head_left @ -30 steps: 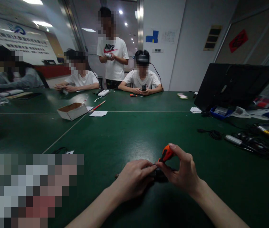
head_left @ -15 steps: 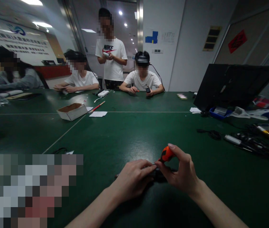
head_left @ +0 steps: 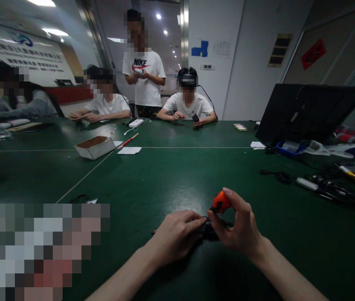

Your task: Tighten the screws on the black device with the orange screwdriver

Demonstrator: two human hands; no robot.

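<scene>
Box: white box (head_left: 94, 152) is sitting open-topped at far left, leaving its inside reachable.
Left hand (head_left: 177, 234): palm down, bent fingers are closing over the dark thing, apparently bracing it against the table (head_left: 165, 175); some fingertips are hiding, so I cannot tell how tight the grip is.
Dark thing (head_left: 209, 230): it is lying near the middle, between and under the hands, its details hiding in shadow.
Screwdriver (head_left: 220, 202): its orange handle is tilting above the dark thing, aiming the low end down towards it.
Right hand (head_left: 243, 221): partly open, it is pinching the handle between index fingertip on top and thumb below, probably allowing both pressing and turning.
Cables (head_left: 325, 186): they are lying bundled at right, well apart from the hands.
</scene>
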